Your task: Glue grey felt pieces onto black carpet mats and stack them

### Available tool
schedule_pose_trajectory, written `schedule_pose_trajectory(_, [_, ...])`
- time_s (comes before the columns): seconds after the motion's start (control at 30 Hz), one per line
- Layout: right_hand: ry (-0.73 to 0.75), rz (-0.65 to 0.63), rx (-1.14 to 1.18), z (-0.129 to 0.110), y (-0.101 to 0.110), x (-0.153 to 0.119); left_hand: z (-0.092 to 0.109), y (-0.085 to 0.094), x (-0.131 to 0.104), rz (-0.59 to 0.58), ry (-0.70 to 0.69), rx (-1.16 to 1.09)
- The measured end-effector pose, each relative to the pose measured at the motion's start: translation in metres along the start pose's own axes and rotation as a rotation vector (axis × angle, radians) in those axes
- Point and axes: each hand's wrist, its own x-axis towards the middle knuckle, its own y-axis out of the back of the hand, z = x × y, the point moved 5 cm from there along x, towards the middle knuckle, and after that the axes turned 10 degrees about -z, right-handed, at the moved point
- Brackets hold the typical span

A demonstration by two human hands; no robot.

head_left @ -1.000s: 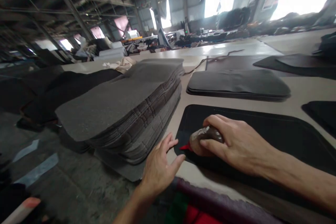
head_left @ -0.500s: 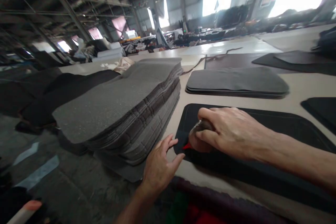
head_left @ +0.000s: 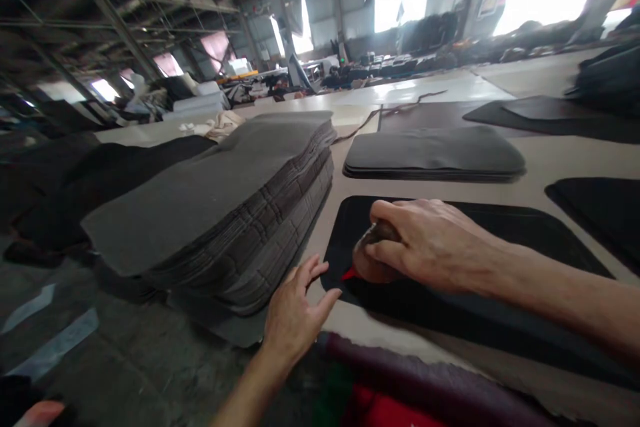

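Observation:
My right hand (head_left: 435,243) is wrapped round a brownish squeeze bottle (head_left: 367,263). The bottle tilts down to the left, and its red nozzle (head_left: 349,273) is at or just above the surface of a black mat (head_left: 345,230) near its left end. Whether the nozzle touches cannot be seen. My left hand (head_left: 295,313) holds nothing, its fingers apart, beside the mat's near left corner. Its fingertips are at the mat's edge. The forearm of my right arm crosses over the mat and hides part of it.
A tall stack of grey sheets (head_left: 215,193) stands left of my left hand. Beyond the mat lies a lower grey pile (head_left: 433,152), with more black pieces (head_left: 605,203) to the right. Dark red rolled material (head_left: 395,363) is along the table's near edge.
The whole scene has shifted slightly left in view as the camera turned. The bottle and both hands keep nearly the same places over the mat's left end.

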Motion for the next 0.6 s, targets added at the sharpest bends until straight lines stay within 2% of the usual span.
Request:
schedule_pose_trajectory(0.13, [0.038, 0.006, 0.021, -0.012, -0.001, 0.007, -0.003, -0.001, 0.000, 0.001, 0.000, 0.005])
schedule_pose_trajectory(0.27, [0.036, -0.018, 0.006, -0.008, 0.003, 0.005, -0.006, -0.003, 0.000, -0.005, -0.015, 0.020])
schedule_pose_trajectory(0.43, [-0.039, -0.045, -0.020, 0.019, 0.012, -0.015, -0.006, -0.002, 0.001, 0.026, -0.035, 0.060])
schedule_pose_trajectory(0.6, [-0.126, -0.076, -0.022, 0.059, 0.017, -0.050, -0.008, -0.003, 0.002, 0.023, -0.036, 0.046])
